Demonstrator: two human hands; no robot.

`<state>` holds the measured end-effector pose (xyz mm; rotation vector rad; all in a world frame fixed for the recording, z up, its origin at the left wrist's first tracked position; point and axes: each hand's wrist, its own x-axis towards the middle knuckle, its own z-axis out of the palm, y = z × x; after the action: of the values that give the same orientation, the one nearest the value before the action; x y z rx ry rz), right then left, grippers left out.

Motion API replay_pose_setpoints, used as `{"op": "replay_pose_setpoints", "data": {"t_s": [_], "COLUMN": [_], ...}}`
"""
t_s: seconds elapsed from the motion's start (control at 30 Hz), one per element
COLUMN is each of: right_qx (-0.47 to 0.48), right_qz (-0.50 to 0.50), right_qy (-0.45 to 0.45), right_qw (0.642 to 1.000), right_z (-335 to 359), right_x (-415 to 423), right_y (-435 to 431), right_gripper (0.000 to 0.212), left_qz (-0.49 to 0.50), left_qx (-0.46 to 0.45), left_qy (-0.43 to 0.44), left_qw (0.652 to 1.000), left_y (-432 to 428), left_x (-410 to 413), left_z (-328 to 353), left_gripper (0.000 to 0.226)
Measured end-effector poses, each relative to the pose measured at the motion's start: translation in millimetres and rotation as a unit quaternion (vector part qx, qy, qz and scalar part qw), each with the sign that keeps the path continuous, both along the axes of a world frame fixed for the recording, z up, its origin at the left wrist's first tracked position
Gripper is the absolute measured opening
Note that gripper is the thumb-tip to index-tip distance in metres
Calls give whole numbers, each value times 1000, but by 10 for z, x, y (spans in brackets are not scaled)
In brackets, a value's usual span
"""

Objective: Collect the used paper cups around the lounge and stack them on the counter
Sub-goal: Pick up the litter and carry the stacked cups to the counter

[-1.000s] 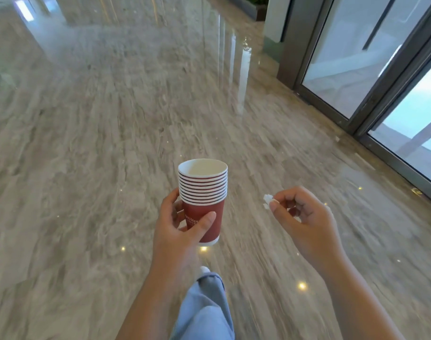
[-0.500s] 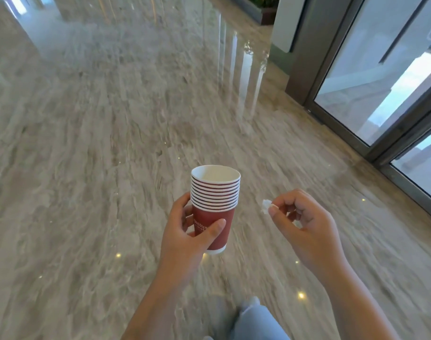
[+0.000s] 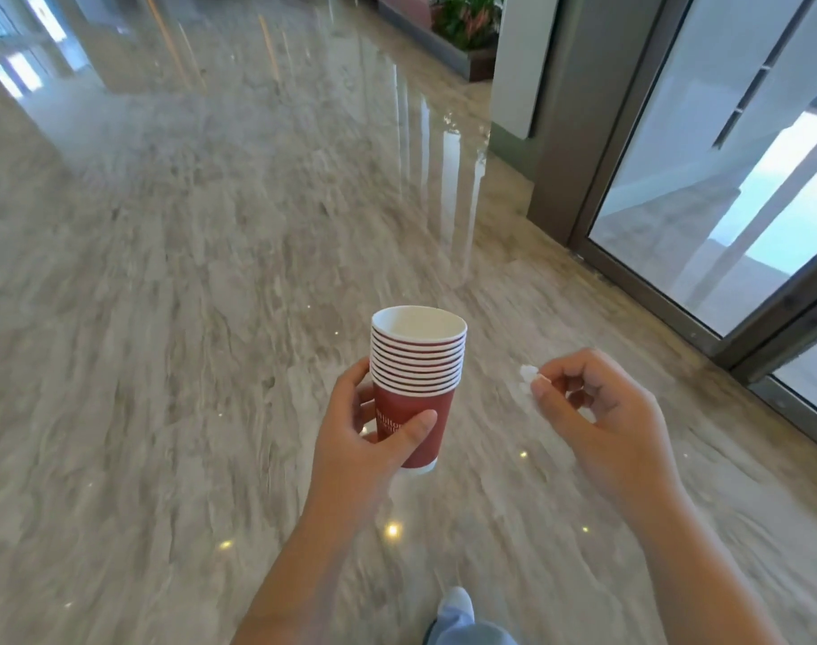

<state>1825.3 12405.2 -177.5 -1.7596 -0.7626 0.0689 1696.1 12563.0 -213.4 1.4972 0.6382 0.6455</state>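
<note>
Paper cups (image 3: 416, 379), red with white rims, nested into a single upright stack and held in mid-air at centre frame, above a polished marble floor (image 3: 188, 318). Gripped low on the outermost cup by the left hand (image 3: 364, 439): thumb (image 3: 418, 423) curled across the near side, over part of some white lettering; other fingers wrapped round the far left side, only partly in sight. Topmost cup open-mouthed, white inside.

Just right of the stack and clear of it, the right hand (image 3: 597, 421), raised to about the same height. Fingers curled inward, thumb and forefinger pinching a small crumpled white scrap (image 3: 527, 373); material impossible to tell.

At the bottom edge, a light blue trouser leg (image 3: 467, 633) and a pale shoe toe (image 3: 458, 598). Along the right, grey-framed glass doors (image 3: 723, 179) with daylight beyond. At the top, a planter (image 3: 467, 34) of green and reddish foliage beside a pale pillar (image 3: 518, 62). Bright dots of reflected light on the floor below the hands; floor surface blurred.
</note>
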Motion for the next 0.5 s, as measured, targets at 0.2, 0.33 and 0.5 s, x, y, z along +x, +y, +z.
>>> {"op": "replay_pose_setpoints", "data": {"t_s": [0.2,0.33,0.5], "right_qx": [-7,-33,-54], "right_qz": [-21,-10,-8], "right_qy": [27,49,52], "right_qw": [999,998,997], "right_z": [3,-154,-283], "right_x": [951,1439,2223], "right_y": [532,1003,1846], "right_gripper": [22,22,21], "left_qz": [1,8,19], "left_qx": [-11,-26,-34], "left_qy": [-3,7,7], "left_qw": [1000,1000,999], "left_y": [530,979,1797], "left_x": [932,1506,2314], "left_z": [-34,-140,-336], "left_gripper": [59,61,64]}}
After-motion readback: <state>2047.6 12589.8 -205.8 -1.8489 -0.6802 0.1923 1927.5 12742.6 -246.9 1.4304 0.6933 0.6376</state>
